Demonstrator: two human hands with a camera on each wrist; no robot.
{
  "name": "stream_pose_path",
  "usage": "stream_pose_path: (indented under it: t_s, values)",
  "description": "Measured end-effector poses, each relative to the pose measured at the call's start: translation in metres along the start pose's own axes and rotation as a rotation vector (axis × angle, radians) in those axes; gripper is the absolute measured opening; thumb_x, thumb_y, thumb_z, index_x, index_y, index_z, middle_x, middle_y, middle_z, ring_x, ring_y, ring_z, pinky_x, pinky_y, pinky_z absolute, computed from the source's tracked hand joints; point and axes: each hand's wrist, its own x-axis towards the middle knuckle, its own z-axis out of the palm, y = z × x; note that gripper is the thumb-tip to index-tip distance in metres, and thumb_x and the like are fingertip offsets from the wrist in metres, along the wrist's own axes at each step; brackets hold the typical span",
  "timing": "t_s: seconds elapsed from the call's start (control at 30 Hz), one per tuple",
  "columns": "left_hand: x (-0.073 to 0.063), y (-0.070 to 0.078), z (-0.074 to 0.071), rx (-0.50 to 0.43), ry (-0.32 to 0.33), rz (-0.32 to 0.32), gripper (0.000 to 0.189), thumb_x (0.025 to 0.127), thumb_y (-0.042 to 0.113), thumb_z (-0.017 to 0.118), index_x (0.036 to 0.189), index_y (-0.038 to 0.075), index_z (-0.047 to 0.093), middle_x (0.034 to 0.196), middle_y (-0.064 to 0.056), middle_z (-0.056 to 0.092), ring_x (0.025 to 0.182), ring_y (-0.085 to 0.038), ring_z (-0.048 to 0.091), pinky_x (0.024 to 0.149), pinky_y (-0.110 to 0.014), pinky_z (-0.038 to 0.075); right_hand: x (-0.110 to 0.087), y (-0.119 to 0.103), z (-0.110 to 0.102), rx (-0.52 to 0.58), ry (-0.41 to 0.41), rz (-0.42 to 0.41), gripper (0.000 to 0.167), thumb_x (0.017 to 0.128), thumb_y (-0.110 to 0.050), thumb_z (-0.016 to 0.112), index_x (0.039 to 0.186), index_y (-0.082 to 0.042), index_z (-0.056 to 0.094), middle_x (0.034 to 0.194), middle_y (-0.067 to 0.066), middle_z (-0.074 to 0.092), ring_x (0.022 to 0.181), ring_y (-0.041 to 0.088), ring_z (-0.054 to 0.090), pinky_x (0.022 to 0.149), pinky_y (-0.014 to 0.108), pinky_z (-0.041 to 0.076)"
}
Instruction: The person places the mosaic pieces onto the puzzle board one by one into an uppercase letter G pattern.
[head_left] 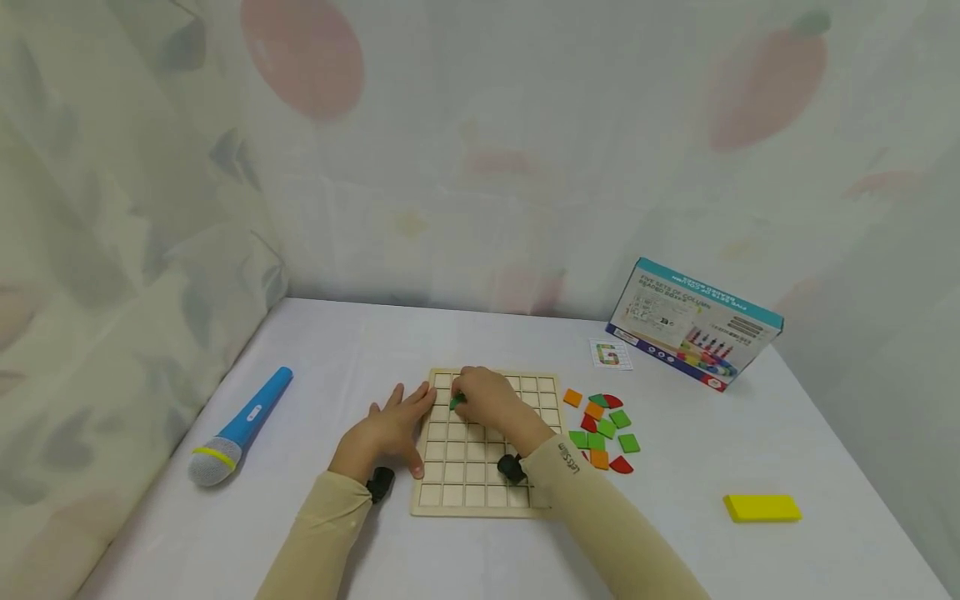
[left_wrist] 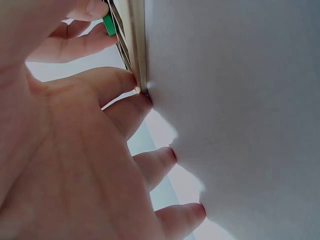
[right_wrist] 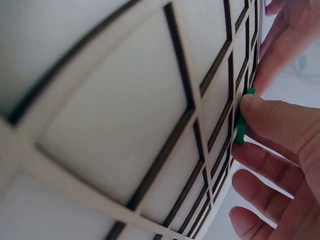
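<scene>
Beige sleeves (head_left: 622, 525) nearest, my left hand (head_left: 384, 437) splays against the wooden grid board (head_left: 453, 472); my right hand (head_left: 489, 402) pinches a green tile (right_wrist: 241, 129), probably light, stiff, best edge-held.

Board (head_left: 476, 452) from above (wrist views close)

We saw a green piece (head_left: 457, 402), a beige board (head_left: 480, 512) patterned with dark gridlines, red, orange and green tiles (head_left: 596, 441), and a blue microphone (head_left: 242, 427) banded yellow.
</scene>
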Motion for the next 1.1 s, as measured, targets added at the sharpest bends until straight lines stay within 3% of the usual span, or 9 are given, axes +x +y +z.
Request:
stream_pose_path:
  t_s: [0.23,0.47,0.83,0.97,1.1]
  values:
    - [0.001,-0.002,0.001,0.001,0.002,0.006,0.126,0.045,0.026,0.09,0.148,0.014,0.019,0.155,-0.006,0.009,0.138,-0.041,-0.003,0.1,-0.07,0.004,0.001,0.0,-0.001,-0.034,0.06,0.02,0.013,0.084,-0.022,0.066,0.095,-0.015,0.07,0.085,-0.004,0.056,0.07,0.01,0.05,0.06,0.024,0.043]
    - [0.003,-0.002,0.002,0.009,0.007,0.003,0.126,0.045,0.027,0.091,0.148,0.014,0.02,0.155,-0.005,0.009,0.138,-0.041,-0.003,0.099,-0.071,0.005,0.001,0.0,-0.002,-0.017,0.048,0.04,0.02,0.085,-0.023,0.067,0.103,-0.015,0.07,0.091,-0.003,0.058,0.077,0.011,0.055,0.065,0.026,0.048]
    - [0.003,-0.001,0.001,0.011,0.002,0.004,0.126,0.044,0.027,0.091,0.148,0.014,0.02,0.155,-0.005,0.009,0.138,-0.041,-0.003,0.099,-0.071,0.005,-0.001,0.001,-0.003,-0.064,0.046,0.075,0.021,0.083,-0.027,0.068,0.102,-0.016,0.071,0.09,-0.003,0.06,0.078,0.012,0.057,0.065,0.026,0.048]
    - [0.003,0.0,0.001,0.011,-0.001,0.004,0.126,0.044,0.027,0.091,0.148,0.013,0.021,0.155,-0.006,0.009,0.138,-0.042,-0.002,0.098,-0.072,0.005,-0.007,0.0,-0.01,-0.047,0.03,0.092,0.03,0.083,-0.029,0.068,0.11,-0.016,0.068,0.098,0.0,0.062,0.085,0.015,0.06,0.068,0.028,0.051]
    - [0.002,-0.001,0.002,0.01,0.005,-0.01,0.127,0.043,0.027,0.091,0.148,0.013,0.02,0.155,-0.006,0.009,0.138,-0.042,-0.002,0.099,-0.071,0.005,-0.018,0.01,-0.021,-0.014,0.076,0.11,0.036,0.083,-0.031,0.068,0.115,-0.015,0.065,0.106,0.002,0.062,0.092,0.018,0.061,0.071,0.031,0.052]
